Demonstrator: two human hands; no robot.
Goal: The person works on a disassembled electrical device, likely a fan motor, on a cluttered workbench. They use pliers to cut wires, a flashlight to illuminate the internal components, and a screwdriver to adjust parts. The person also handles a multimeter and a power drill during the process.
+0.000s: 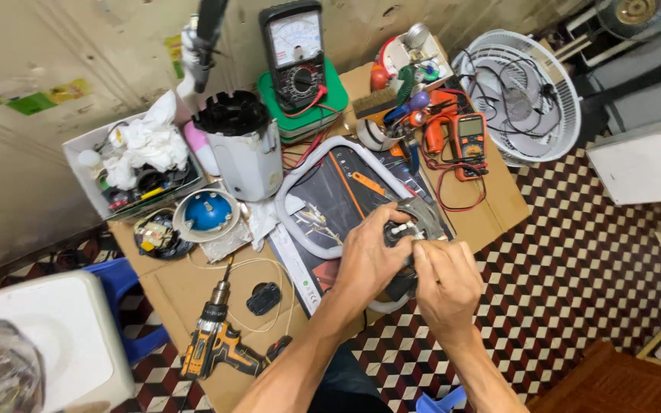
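Head view: white box [86, 164] of crumpled rags [143, 145] and small tools.

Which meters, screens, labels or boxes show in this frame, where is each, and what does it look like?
Analog meter: back of the table, upright on a green box; black case, white dial.
Digital meter: back right, flat; orange case, grey screen, red leads.
Stickers: wall at left; yellow and green strips.
White box: left edge; open, holding crumpled tissue and small tools.
Left hand and right hand: on a grey motor part.
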